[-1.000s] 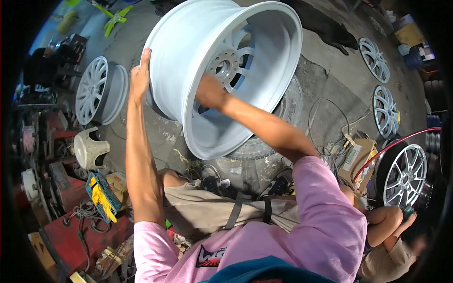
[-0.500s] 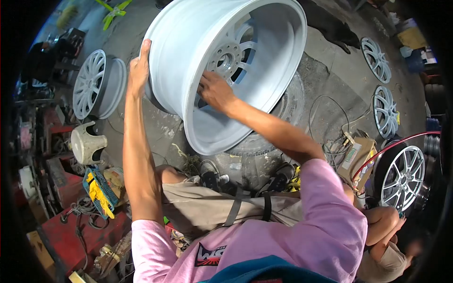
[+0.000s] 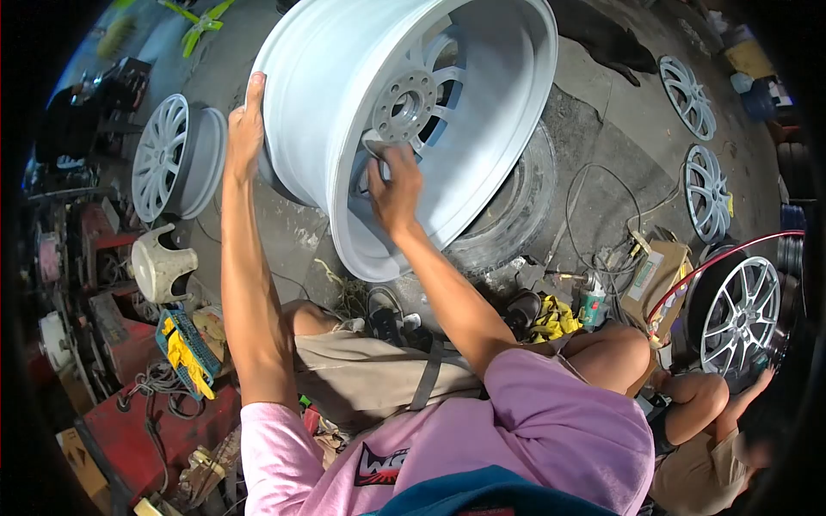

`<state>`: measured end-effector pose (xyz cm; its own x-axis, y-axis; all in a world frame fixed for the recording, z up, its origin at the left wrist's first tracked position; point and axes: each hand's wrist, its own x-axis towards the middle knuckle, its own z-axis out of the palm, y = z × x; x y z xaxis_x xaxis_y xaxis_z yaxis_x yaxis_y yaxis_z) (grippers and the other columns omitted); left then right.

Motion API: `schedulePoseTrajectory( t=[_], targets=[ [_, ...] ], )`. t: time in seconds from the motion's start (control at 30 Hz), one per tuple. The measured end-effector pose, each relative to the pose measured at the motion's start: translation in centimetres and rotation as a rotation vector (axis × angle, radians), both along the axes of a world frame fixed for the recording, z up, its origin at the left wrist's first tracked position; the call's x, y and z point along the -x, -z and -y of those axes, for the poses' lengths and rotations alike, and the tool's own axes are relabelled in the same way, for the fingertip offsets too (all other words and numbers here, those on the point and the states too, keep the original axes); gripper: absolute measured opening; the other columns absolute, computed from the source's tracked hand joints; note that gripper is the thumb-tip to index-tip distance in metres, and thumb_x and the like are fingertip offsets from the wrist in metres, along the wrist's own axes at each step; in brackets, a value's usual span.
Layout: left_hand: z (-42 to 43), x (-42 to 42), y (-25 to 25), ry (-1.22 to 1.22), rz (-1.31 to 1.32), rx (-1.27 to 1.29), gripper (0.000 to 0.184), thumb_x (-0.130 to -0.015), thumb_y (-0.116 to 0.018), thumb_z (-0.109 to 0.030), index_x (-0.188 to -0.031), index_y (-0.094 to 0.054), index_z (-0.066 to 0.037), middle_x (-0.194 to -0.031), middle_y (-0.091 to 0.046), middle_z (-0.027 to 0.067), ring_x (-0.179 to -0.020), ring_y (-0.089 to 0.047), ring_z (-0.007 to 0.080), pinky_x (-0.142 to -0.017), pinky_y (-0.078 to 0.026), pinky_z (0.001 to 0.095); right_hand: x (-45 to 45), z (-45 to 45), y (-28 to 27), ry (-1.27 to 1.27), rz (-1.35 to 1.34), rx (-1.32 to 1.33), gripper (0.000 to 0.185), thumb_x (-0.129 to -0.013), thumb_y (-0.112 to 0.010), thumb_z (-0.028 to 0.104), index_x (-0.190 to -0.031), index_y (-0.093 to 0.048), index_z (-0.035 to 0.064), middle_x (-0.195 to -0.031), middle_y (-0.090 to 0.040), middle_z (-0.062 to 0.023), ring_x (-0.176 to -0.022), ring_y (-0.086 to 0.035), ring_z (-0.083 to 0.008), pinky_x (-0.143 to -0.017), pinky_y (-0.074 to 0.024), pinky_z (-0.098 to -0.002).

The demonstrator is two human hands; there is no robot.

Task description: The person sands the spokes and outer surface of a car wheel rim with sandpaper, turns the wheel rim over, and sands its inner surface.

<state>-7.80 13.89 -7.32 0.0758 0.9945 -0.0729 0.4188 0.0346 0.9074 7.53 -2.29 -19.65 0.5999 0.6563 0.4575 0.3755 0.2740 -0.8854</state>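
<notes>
A large pale grey wheel rim (image 3: 301, 112) stands tilted before me, its open barrel facing me and the spoked hub (image 3: 406, 105) deep inside. Under and behind it lies a tyre (image 3: 527, 202). My left hand (image 3: 247, 129) grips the rim's outer left side, thumb up along the edge; its other fingers are hidden. Inside the barrel, below the hub, my right hand (image 3: 397, 185) is closed on a small pale folded sheet (image 3: 372, 142) that looks like sandpaper. The sheet is near the spokes; whether it touches them I cannot tell.
Another pale rim (image 3: 163, 159) and a plastic stool (image 3: 159, 262) stand left, above a basket (image 3: 191, 348) with yellow gloves. To the right are two spoked wheel faces (image 3: 707, 193), a cardboard box (image 3: 656, 279), cables and a silver wheel (image 3: 740, 318). A person (image 3: 701, 447) crouches there.
My right hand has turned more upright and the pale sheet now shows in its fingers. My right forearm has swung left. The rim has shifted slightly left in view, my left hand still on it.
</notes>
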Motion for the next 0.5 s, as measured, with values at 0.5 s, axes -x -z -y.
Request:
schedulePoseTrajectory(
  t=[0.5],
  targets=[
    [-0.1,0.4,0.6,0.026,0.031,-0.002,0.096,-0.094,-0.056,-0.074,-0.113,-0.068,0.019,-0.105,-0.072,0.0208,-0.1,-0.066,0.0227,-0.094,-0.049,0.0315,3.9,0.8,9.8,-0.241,-1.337,0.399,0.016,-0.087,-0.061,-0.002,-0.098,-0.072,-0.0045,-0.081,-0.072,-0.0137,-0.071,-0.069,-0.0211,-0.061,-0.0512,-0.0383]
  ],
)
